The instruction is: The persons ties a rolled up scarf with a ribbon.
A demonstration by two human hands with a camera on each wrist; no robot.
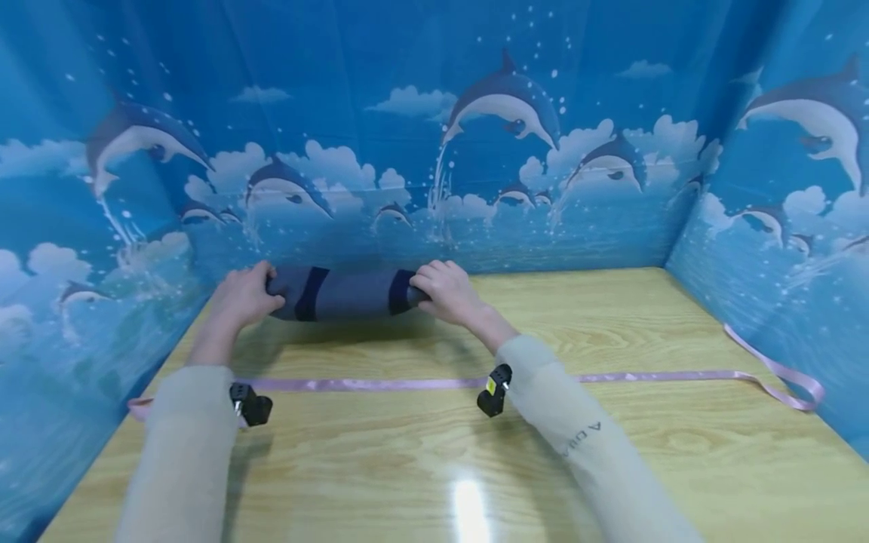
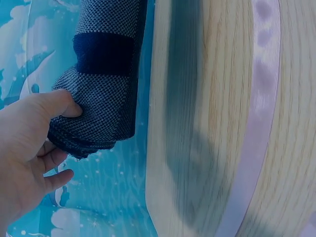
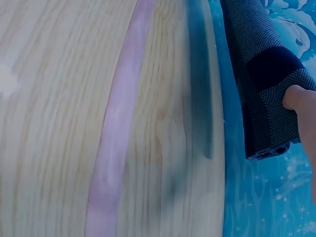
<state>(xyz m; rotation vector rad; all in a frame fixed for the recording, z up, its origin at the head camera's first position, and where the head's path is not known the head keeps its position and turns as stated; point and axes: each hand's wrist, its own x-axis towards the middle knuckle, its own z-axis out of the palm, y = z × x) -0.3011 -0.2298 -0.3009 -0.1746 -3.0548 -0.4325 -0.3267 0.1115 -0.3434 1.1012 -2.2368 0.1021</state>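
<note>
A rolled-up dark blue knitted cloth (image 1: 356,294) with darker bands lies crosswise between both hands near the far left of the table, with its shadow on the wood below. My left hand (image 1: 246,296) grips its left end; in the left wrist view the thumb presses on the weave (image 2: 106,98) and the other fingers are partly hidden beneath. At the opposite end, my right hand (image 1: 448,292) holds the roll, its thumb (image 3: 295,97) on the knit in the right wrist view. A long lilac satin ribbon (image 1: 394,385) runs across the table, nearer to me than the roll.
The wood-grain table (image 1: 380,460) spreads out in front. Blue curtains (image 1: 380,68) printed with dolphins stand behind it and on both sides. The ribbon's right end loops at the right edge, and its left end lies by the left forearm. Each wrist carries a small black camera (image 1: 494,391).
</note>
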